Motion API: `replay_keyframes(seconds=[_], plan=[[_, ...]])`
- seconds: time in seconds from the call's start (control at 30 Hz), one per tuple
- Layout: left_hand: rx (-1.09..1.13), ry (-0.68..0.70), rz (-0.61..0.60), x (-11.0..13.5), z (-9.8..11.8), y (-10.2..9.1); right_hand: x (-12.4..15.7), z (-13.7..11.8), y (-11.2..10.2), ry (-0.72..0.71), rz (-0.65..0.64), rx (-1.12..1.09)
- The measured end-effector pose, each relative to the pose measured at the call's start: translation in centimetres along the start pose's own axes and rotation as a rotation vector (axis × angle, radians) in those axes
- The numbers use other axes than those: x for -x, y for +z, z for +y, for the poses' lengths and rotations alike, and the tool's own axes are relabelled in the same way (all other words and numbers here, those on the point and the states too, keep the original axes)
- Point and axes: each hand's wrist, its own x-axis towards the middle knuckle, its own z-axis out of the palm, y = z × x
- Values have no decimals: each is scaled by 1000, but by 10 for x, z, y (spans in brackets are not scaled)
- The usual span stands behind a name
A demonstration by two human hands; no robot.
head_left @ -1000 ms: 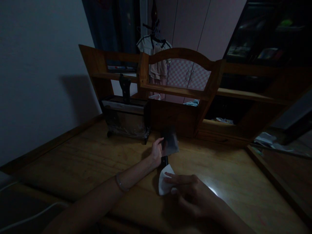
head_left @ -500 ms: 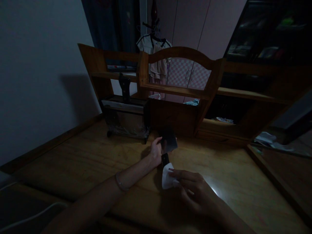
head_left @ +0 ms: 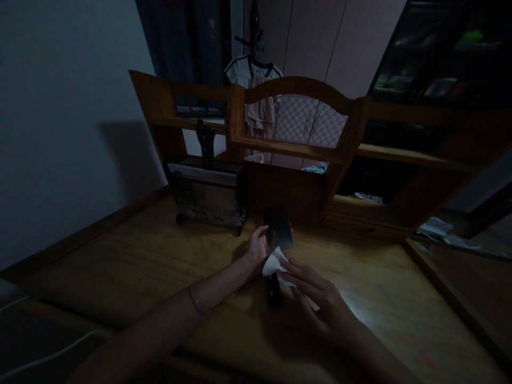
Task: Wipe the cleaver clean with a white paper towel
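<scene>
The room is dim. My left hand (head_left: pixel 257 246) grips the edge of a broad dark cleaver blade (head_left: pixel 279 229), which stands on a wooden desk (head_left: pixel 140 261) with its dark handle (head_left: pixel 274 290) pointing toward me. My right hand (head_left: pixel 316 298) pinches a white tissue (head_left: pixel 273 262) and presses it against the lower part of the blade, just above the handle. A thin bracelet circles my left wrist.
A knife block (head_left: pixel 208 192) with a dark handle sticking up stands at the back left of the desk. Behind it rises a wooden shelf unit (head_left: pixel 296 144). Clothes hang on a hanger (head_left: pixel 254 80) beyond. Papers (head_left: pixel 440 229) lie at the right.
My right hand carried the tissue up from the knife's handle to the base of the blade, uncovering the handle. My left hand stayed on the blade.
</scene>
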Motion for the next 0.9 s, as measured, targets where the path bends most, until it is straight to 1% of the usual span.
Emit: replay_keyframes(seconds=[0.17,0.23,0.3,0.5,0.6,0.77,0.9], plan=[[-13,-76,-60,0,3,-5,-4,2,6,52,-143,2],[0,-91,-70,0,4,-7,-5,2,7,73,-198,-10],[21,-94,-67,-1,5,-7,-5,1,7,96,-226,-21],[17,-47,-58,-5,2,-10,-4,-4,3,156,-222,-109],[-8,-44,-64,-4,1,-10,-3,-6,-1,165,-212,-136],[-25,-7,0,9,0,2,-2,-9,-4,161,-194,-163],[-80,-17,79,17,1,11,1,-10,-5,169,-190,-180]])
